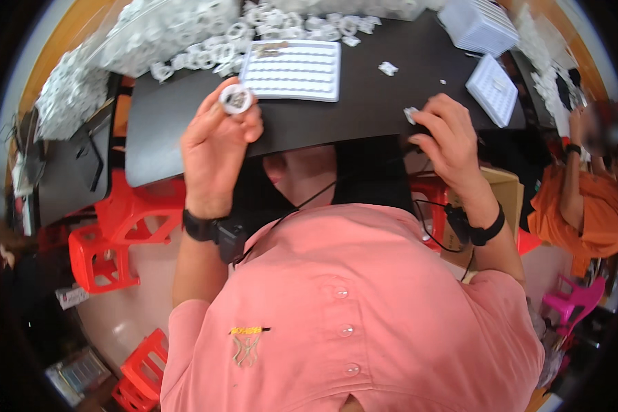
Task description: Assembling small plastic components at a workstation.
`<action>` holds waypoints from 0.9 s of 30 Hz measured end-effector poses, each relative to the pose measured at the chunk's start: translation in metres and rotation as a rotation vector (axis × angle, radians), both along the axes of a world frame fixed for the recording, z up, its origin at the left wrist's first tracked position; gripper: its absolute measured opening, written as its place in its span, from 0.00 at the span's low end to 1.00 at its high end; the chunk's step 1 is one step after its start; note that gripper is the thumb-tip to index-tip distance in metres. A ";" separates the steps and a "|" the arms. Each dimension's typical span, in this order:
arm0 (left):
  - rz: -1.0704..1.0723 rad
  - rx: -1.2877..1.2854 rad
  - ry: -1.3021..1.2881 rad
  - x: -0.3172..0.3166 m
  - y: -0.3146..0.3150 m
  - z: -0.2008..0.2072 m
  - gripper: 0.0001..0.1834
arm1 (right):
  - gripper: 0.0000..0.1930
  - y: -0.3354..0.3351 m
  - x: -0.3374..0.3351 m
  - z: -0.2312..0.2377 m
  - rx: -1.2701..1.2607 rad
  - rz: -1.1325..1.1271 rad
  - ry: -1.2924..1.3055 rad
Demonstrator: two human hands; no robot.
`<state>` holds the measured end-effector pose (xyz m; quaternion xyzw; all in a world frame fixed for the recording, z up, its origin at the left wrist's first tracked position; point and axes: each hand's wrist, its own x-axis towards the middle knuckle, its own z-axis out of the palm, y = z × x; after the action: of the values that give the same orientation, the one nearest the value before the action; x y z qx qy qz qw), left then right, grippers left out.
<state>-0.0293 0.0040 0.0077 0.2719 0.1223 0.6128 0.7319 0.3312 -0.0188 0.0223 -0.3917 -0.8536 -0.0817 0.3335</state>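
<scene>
My left hand [220,147] is raised at the near edge of the dark table, its fingers closed round a small round white plastic part [236,99]. Dark and metallic bits show inside that part's ring. Over the table's right half, my right hand [450,137] is curled, with a small white plastic piece [410,115] at its fingertips. Whether this piece still touches the tabletop, I cannot tell. Just behind my left hand lies a white tray [333,72] with rows of small slots and a few metallic parts at its far left corner.
Many loose white plastic rings [220,51] spread along the back, beside bulging clear bags [75,82] of them. A small white piece [388,68] lies alone on the table [371,103]. At right are stacked white trays [479,27] and a tilted tray [493,90]. Another person [577,199] sits far right.
</scene>
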 end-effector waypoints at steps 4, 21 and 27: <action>0.024 -0.030 0.057 0.005 -0.001 0.006 0.19 | 0.12 -0.007 -0.009 -0.006 0.102 0.086 0.107; -0.030 -0.035 -0.055 -0.005 0.004 -0.005 0.21 | 0.07 0.046 -0.186 0.057 -0.753 0.421 0.725; -0.020 -0.078 -0.052 -0.003 0.003 -0.001 0.21 | 0.05 0.044 -0.195 0.059 -0.842 0.417 0.810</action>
<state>-0.0323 0.0067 0.0066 0.2284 0.1242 0.6069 0.7510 0.1362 0.0253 0.0814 -0.3145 -0.6768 0.4839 0.4569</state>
